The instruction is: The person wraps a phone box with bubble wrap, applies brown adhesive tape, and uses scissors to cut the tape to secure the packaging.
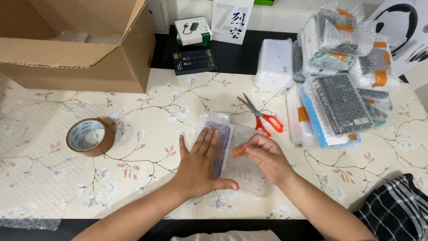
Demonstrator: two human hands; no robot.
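Note:
My left hand [201,164] lies flat, fingers spread, pressing on a small dark box wrapped in bubble wrap [223,134] on the floral table [147,147]. My right hand [267,158] pinches a short strip of orange-brown tape [239,151] against the wrap beside the box. Loose bubble wrap [245,172] spreads out under and in front of both hands.
A roll of brown tape [89,136] sits at the left. Red-handled scissors [262,117] lie just beyond the parcel. An open cardboard box [89,49] stands at the back left. Several wrapped, taped parcels [339,76] are heaped at the right. Small retail boxes [194,44] lie behind.

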